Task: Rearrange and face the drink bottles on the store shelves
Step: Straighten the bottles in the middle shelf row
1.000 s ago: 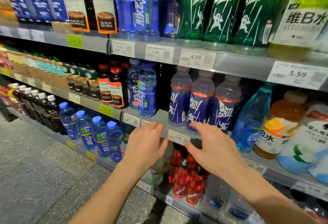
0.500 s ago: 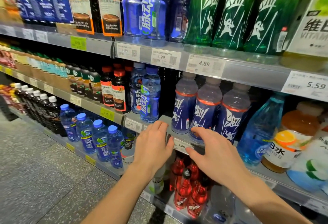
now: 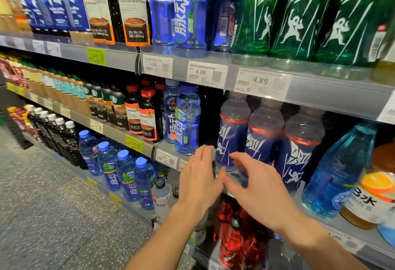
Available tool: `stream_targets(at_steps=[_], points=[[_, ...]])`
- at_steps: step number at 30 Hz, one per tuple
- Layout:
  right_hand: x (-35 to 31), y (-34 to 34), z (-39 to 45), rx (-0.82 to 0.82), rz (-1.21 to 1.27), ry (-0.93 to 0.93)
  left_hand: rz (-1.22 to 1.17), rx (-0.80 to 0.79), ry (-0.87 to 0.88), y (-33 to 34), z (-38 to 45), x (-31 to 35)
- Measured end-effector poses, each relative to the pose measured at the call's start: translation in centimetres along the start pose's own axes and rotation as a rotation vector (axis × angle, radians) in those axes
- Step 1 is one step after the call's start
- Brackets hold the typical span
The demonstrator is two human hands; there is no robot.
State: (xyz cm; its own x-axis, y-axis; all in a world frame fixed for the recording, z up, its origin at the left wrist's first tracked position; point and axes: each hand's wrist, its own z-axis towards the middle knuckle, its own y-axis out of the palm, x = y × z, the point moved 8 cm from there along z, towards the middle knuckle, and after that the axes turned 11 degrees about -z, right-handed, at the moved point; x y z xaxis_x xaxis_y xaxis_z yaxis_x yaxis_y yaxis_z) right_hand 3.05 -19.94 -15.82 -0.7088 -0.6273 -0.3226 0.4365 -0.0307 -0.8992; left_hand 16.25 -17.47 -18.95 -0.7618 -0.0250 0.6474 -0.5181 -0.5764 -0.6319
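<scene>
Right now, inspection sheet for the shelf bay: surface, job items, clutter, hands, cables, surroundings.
Surface: middle shelf, grey, price tags along its front edge.
Job's things: three purple-label bottles upright in a row, labels facing out; blue bottle to their left, with a dark gap between.
Clutter: red bottles packed on the shelf below; turquoise bottle leaning at right.
Hands: left hand and right hand both open, fingers spread, in front of the purple-label bottles; holding nothing, contact unclear.
Cables: nothing seen.
Surroundings: green bottles on the shelf above; speckled floor.
</scene>
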Motion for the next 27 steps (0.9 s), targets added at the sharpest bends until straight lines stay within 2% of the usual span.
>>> stream_targets(at_steps=[8, 12, 20, 27], points=[[1.2, -0.2, 0.9, -0.01, 0.053, 0.046, -0.322, -0.051, -0.114, 2.4, 1.9, -0.3], [1.4, -0.8, 1.0, -0.007, 0.088, 0.041, -0.429, -0.009, -0.153, 2.8, 3.4, -0.3], [2.4, -1.4, -0.1, -0.009, 0.146, 0.043, -0.488, 0.129, -0.143, 2.6, 4.0, 0.0], [5.0, -3.1, -2.5, 0.032, 0.157, 0.115, -0.395, 0.212, -0.011, 0.7, 1.8, 2.1]])
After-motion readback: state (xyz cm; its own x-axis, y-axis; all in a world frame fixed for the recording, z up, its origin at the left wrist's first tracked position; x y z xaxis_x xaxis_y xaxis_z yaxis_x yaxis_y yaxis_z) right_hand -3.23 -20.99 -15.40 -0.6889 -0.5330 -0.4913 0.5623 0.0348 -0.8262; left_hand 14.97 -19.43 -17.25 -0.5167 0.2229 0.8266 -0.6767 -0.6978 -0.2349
